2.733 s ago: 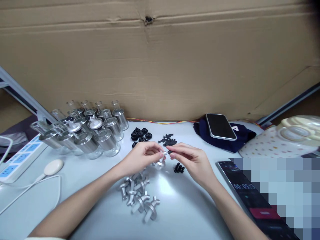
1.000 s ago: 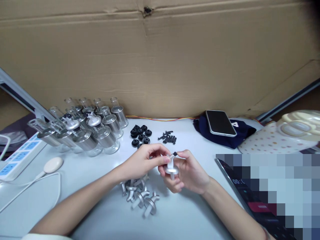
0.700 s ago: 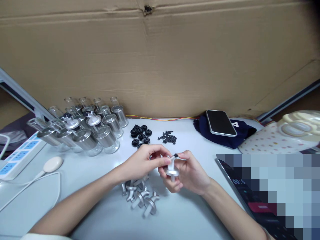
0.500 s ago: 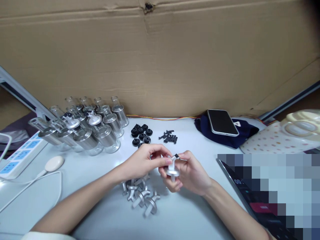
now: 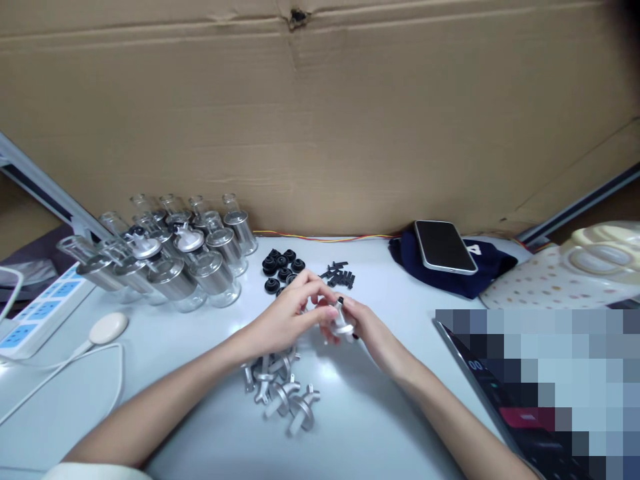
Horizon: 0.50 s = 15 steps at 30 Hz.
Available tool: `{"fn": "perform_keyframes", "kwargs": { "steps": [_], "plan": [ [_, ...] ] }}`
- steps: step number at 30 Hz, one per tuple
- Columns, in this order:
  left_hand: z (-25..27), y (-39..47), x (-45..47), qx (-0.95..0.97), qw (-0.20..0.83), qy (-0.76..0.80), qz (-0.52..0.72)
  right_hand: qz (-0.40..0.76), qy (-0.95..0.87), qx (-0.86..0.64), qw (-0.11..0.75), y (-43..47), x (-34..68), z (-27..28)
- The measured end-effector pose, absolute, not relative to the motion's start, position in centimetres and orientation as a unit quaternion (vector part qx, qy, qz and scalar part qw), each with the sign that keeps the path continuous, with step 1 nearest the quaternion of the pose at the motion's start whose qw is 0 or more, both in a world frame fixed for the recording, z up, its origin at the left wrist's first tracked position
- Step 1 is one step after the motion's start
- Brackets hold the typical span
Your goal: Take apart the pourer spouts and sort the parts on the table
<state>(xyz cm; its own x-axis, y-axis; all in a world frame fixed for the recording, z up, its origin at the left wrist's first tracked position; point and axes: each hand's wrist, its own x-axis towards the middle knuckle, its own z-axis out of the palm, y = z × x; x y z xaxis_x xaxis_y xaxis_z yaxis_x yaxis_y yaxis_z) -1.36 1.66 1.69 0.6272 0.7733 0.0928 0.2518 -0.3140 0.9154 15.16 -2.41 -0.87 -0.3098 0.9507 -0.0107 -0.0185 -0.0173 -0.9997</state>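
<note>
Between my two hands is a silver pour spout (image 5: 342, 327) with a round flange and a small black piece at its tip. The fingers and thumb of my left hand (image 5: 294, 312) pinch it from the left. My right hand (image 5: 375, 330) grips it from the right, its fingers partly hidden behind the spout. Several more silver pour spouts (image 5: 283, 398) lie loose on the table below my left hand. Just beyond the hands sit a cluster of black ribbed stoppers (image 5: 284, 273) and a small pile of thin black pieces (image 5: 343, 279).
Glass bottles (image 5: 216, 270) with metal sleeves stand at the left, two topped with spouts. A power strip (image 5: 37, 320) and a white round charger (image 5: 109, 327) lie nearby. At the right are a phone (image 5: 445, 247) on dark cloth and a partly blurred screen device (image 5: 480, 363). Cardboard (image 5: 320, 133) rises behind.
My right hand has turned and moved slightly up and left, tilting the spout so that its black tip points upward. My left hand has shifted a little, still on the spout.
</note>
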Motion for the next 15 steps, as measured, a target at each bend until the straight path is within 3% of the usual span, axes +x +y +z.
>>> {"fn": "perform_keyframes", "kwargs": {
  "steps": [4, 12, 15],
  "plan": [
    [1.4, 2.2, -1.6, 0.793, 0.421, 0.343, 0.275, 0.438, -0.612, -0.479, 0.451, -2.3, 15.4, -0.6],
    [0.8, 2.2, -1.9, 0.860, 0.273, 0.317, 0.293, 0.514, -0.570, -0.481, 0.423, -1.7, 15.9, -1.0],
    [2.0, 3.0, -3.0, 0.881, 0.273, 0.293, 0.251, 0.526, -0.569, -0.470, 0.422, -1.7, 15.8, -0.8]
  ]
}}
